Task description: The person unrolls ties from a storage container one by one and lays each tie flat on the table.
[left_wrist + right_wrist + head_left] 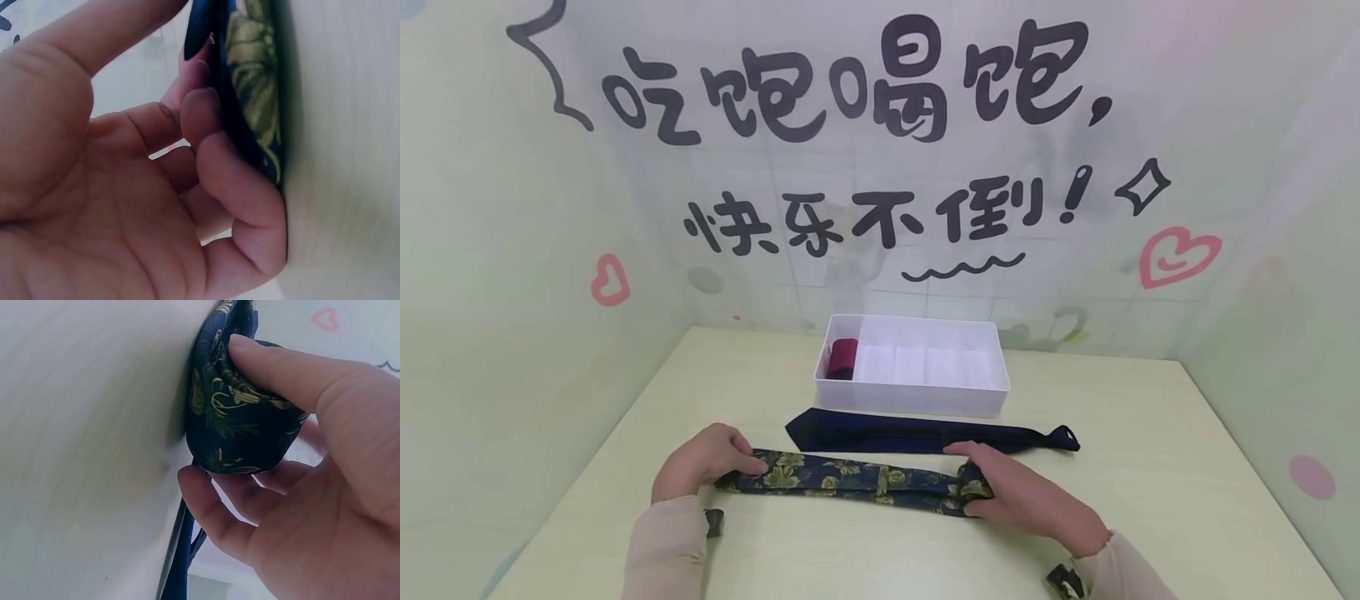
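A navy necktie with yellow-green flowers point(842, 477) lies across the table, its back side and keeper loop facing up. My left hand point(709, 458) pinches its left end, thumb on top; in the left wrist view the curled fingers point(237, 181) are at the tie's edge. At the other end, my right hand point(1030, 500) grips a thick rolled-up part of the same tie point(244, 437) between thumb and fingers. Just behind lies a plain dark navy tie point(880, 432), stretched out, its pointed end to the left and a knotted loop at the right.
Behind the ties stands a white divided box point(917, 400), with a dark red rolled item point(842, 357) in its left compartment. The pale wooden table point(850, 567) is enclosed by printed curtains point(917, 292) at the back and sides.
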The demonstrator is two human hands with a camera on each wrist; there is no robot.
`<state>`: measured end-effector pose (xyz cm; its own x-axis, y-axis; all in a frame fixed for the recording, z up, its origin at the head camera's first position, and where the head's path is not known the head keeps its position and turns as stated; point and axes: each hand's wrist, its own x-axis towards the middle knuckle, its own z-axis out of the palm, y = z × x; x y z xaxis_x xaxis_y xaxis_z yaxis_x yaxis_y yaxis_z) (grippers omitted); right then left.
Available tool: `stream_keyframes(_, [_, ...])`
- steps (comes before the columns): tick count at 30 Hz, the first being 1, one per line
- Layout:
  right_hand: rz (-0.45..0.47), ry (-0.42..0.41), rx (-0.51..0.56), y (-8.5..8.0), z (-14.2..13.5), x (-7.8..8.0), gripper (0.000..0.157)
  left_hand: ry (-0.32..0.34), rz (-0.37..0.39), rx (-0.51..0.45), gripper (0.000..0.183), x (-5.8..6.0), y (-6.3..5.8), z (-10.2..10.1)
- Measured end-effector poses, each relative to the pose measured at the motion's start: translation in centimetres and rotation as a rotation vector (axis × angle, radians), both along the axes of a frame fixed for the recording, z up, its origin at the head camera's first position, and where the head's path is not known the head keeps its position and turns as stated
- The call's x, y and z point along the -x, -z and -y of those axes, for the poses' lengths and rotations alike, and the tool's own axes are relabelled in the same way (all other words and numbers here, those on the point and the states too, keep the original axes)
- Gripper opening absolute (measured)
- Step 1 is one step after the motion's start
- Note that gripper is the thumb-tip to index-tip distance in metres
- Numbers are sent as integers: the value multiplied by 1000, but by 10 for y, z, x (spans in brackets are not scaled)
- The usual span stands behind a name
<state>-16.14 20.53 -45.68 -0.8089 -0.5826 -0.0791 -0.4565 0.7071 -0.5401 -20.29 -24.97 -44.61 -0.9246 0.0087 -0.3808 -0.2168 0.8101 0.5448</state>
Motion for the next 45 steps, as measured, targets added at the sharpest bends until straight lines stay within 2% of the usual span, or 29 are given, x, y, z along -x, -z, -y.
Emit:
stream_keyframes(4, [-51,-47,4,-1,-6,-3,43,8,-3,-9,39,0,-1,0])
stream_keyframes(7, [-72,-33,3,-3,-8,-4,34,18,-7,-7,39,1,-1,1])
stream_keyframes(16, [-66,32,-22,-7,-15,-7,40,30,-10,12,39,1,1,5])
stream_keyframes(20, [-55,53,-46,-7,-20,-8,52,31,-9,12,40,2,2,5])
stream_keyframes(24, [-82,55,-87,-7,-25,-10,65,32,-7,10,40,2,1,5])
stream_keyframes(35, [-137,16,-115,-4,-40,-11,35,33,-6,8,40,1,2,5])
stream_keyframes(45, [-106,47,-104,-8,-54,-9,32,31,-4,11,40,0,-2,3])
